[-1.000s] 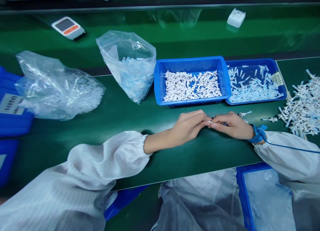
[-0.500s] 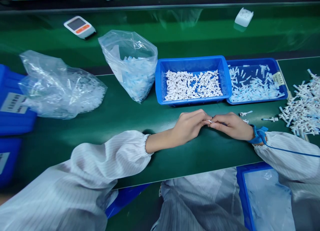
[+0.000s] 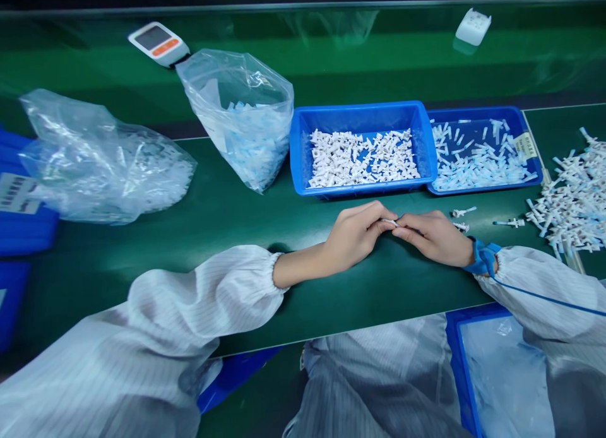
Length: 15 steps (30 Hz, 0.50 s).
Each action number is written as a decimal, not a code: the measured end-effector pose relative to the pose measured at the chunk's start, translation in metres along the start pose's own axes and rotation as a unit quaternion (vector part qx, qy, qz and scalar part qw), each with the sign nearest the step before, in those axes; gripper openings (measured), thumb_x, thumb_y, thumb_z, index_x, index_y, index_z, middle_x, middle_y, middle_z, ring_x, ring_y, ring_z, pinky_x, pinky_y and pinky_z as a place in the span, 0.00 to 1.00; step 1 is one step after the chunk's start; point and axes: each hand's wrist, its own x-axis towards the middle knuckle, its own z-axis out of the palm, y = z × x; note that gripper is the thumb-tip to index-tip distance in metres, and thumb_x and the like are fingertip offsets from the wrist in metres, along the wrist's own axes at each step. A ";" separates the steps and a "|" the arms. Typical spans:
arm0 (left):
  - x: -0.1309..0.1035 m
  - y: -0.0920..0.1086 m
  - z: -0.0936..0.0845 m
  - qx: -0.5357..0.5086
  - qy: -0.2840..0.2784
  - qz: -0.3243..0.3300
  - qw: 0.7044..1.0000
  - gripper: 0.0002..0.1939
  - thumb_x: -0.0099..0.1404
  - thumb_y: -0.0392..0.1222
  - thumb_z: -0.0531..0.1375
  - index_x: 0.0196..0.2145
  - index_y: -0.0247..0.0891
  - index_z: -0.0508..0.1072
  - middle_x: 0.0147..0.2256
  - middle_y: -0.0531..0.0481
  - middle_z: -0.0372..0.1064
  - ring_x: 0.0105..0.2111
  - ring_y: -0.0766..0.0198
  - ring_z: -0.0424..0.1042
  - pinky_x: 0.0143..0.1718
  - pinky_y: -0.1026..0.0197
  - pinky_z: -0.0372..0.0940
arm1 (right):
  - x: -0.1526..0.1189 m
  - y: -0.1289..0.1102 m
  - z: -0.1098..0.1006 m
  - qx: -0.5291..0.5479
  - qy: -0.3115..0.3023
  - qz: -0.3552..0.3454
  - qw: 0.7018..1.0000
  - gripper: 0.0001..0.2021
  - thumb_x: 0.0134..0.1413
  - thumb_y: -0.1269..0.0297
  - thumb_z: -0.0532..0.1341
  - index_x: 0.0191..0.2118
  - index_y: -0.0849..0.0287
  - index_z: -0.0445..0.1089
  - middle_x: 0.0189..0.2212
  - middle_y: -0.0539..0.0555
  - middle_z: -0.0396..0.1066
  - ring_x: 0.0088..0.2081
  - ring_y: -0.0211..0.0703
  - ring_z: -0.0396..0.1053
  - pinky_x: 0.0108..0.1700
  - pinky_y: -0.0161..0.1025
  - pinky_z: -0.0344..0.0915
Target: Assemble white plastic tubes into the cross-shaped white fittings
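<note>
Over the green table [image 3: 350,305], my left hand [image 3: 353,236] and my right hand [image 3: 433,237] meet fingertip to fingertip. Both pinch a small white part [image 3: 390,222], mostly covered by the fingers. Just behind them stands a blue bin [image 3: 362,189] of white parts. Beside it, a shallow blue tray [image 3: 487,189] holds light-blue and white pieces. A few loose parts [image 3: 463,212] lie behind my right wrist, which wears a blue corded strap [image 3: 483,258]. Farther right is a big pile of white and blue parts [image 3: 575,195].
Left of the bin stands an open clear bag [image 3: 258,147] of pale-blue pieces; another clear bag [image 3: 113,166] lies farther left by blue bins [image 3: 28,233]. A white-and-orange device [image 3: 160,44] and a white holder [image 3: 474,26] are at the back.
The view has shifted slightly. Both hands stay together at about the same spot, still pinching the small part.
</note>
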 end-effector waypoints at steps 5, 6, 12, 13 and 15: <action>0.001 0.001 0.001 -0.006 0.004 -0.001 1.000 0.05 0.69 0.34 0.57 0.34 0.36 0.72 0.31 0.51 0.75 0.30 0.69 0.73 0.29 0.70 0.65 | 0.002 -0.001 0.000 0.008 -0.005 0.004 1.000 0.21 0.70 0.52 0.47 0.33 0.59 0.67 0.22 0.49 0.65 0.22 0.35 0.58 0.28 0.33 0.51; 0.001 0.001 0.002 -0.007 0.003 0.005 1.000 0.06 0.69 0.34 0.57 0.34 0.36 0.72 0.31 0.50 0.74 0.30 0.70 0.73 0.29 0.70 0.65 | 0.002 -0.001 -0.001 0.013 -0.007 0.000 1.000 0.21 0.70 0.51 0.47 0.32 0.59 0.67 0.21 0.48 0.64 0.22 0.34 0.56 0.27 0.33 0.51; 0.000 0.002 0.001 -0.010 -0.017 0.030 0.999 0.07 0.69 0.33 0.56 0.34 0.35 0.72 0.31 0.49 0.75 0.30 0.69 0.74 0.29 0.70 0.66 | 0.004 -0.002 -0.005 0.066 -0.036 0.005 0.997 0.22 0.68 0.50 0.49 0.29 0.59 0.66 0.18 0.45 0.57 0.20 0.32 0.51 0.26 0.33 0.48; 0.000 0.002 0.001 -0.015 -0.021 0.030 0.999 0.07 0.70 0.34 0.56 0.34 0.35 0.72 0.31 0.49 0.75 0.31 0.69 0.74 0.29 0.70 0.66 | 0.005 -0.001 -0.006 0.074 -0.040 0.009 0.996 0.22 0.68 0.50 0.50 0.28 0.59 0.65 0.18 0.45 0.57 0.20 0.32 0.51 0.25 0.32 0.48; 0.001 0.003 -0.001 -0.031 -0.027 0.023 0.999 0.08 0.71 0.37 0.56 0.34 0.35 0.73 0.32 0.48 0.76 0.31 0.69 0.74 0.30 0.70 0.65 | 0.004 -0.001 -0.009 0.088 -0.045 0.020 0.995 0.21 0.66 0.50 0.52 0.26 0.60 0.65 0.17 0.44 0.56 0.19 0.31 0.52 0.25 0.32 0.48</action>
